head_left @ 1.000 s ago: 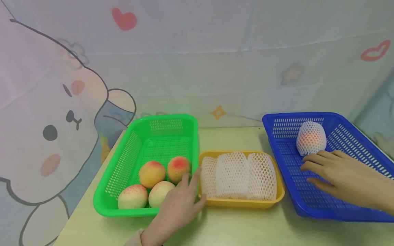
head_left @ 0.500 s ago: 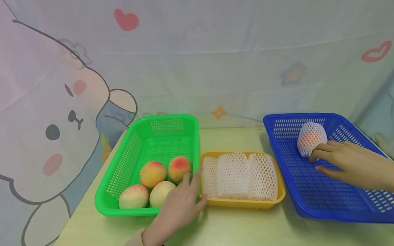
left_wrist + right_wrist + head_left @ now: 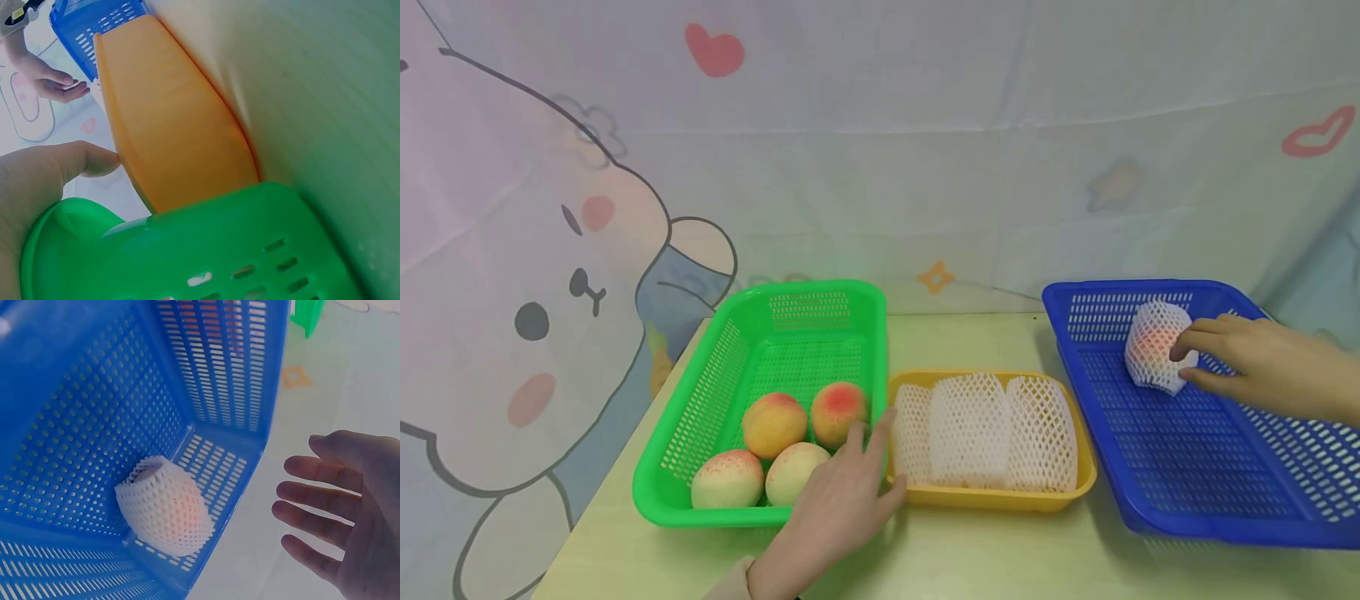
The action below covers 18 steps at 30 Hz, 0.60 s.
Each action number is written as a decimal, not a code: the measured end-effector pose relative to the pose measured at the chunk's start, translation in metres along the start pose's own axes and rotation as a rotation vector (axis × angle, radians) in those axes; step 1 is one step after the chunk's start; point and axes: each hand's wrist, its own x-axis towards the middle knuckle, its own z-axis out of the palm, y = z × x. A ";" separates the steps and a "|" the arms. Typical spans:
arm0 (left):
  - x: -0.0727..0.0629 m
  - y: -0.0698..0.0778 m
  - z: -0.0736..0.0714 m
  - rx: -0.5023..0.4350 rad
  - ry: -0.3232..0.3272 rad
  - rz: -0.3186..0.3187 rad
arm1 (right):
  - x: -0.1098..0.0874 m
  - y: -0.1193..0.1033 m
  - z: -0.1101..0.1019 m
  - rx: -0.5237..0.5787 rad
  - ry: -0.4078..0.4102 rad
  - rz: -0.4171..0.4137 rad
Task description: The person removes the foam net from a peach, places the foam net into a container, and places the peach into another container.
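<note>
My left hand (image 3: 842,496) rests at the near right corner of a green basket (image 3: 722,517), fingers relaxed over its rim. Its thumb touches the edge of a yellow tray (image 3: 985,500) in the left wrist view. Several peaches (image 3: 775,425) lie in the green basket, one partly behind the hand. White foam net sleeves (image 3: 970,429) fill the tray. In the blue basket (image 3: 1187,525) lies a peach in a foam net (image 3: 1150,343). My right hand (image 3: 1262,358) hovers above that basket's right side; the right wrist view shows its fingers spread, apart from the wrapped peach (image 3: 172,509).
Green basket, yellow tray and blue basket stand side by side on a pale yellow table (image 3: 992,550). Behind them hangs a light curtain (image 3: 910,183) with cartoon prints. The far half of the green basket shows bare mesh.
My right hand has moved up and to the right over the blue basket, farther back than before. The left hand stays at the green basket's corner. The view has shifted slightly.
</note>
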 end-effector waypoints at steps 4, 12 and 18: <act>0.000 0.000 0.000 0.004 -0.001 0.002 | 0.007 0.006 0.001 0.019 -0.028 0.025; 0.000 0.000 0.000 -0.002 -0.002 0.000 | 0.020 0.017 0.006 0.046 -0.055 0.043; -0.001 0.000 -0.001 -0.009 -0.010 -0.007 | 0.028 0.023 0.012 0.003 -0.082 0.034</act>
